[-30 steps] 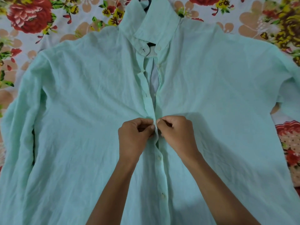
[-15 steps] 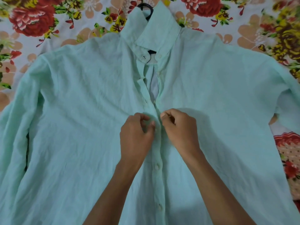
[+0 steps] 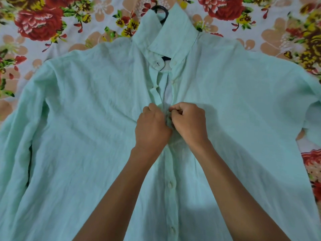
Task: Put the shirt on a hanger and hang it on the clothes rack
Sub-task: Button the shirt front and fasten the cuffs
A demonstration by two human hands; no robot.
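Shirt (image 3: 86, 127): pale mint, long-sleeved, lying flat and face up, spread across nearly the whole view. Fabric creased throughout. Collar (image 3: 172, 33) at top centre, folded down. Placket closed from mid-chest downward; two buttons visible in line below the hands, one button (image 3: 170, 184) just under the wrists. Above the hands the placket gapes open up to the collar, with lighter inner cloth showing in the gap.

Hanger (image 3: 160, 10): black hook protrudes above the collar and rests on the sheet; a dark strip of it also shows inside the neck opening. The rest is covered by the shirt.

Left hand (image 3: 152, 127): fingers curled, pinching the left placket edge at chest height. Right hand (image 3: 189, 123): fingers curled, pinching the opposite edge. Both hands clenched on shirt fabric, knuckles nearly touching; the button between them is hidden. Bare forearms enter from the bottom edge.

Surface: sheet (image 3: 43, 23) with a white ground, large red roses, peach blossoms, and yellow and green sprigs, visible along the top and on both sides. Sleeves run down the left side and off the right edge. No room beyond the sheet is in view.
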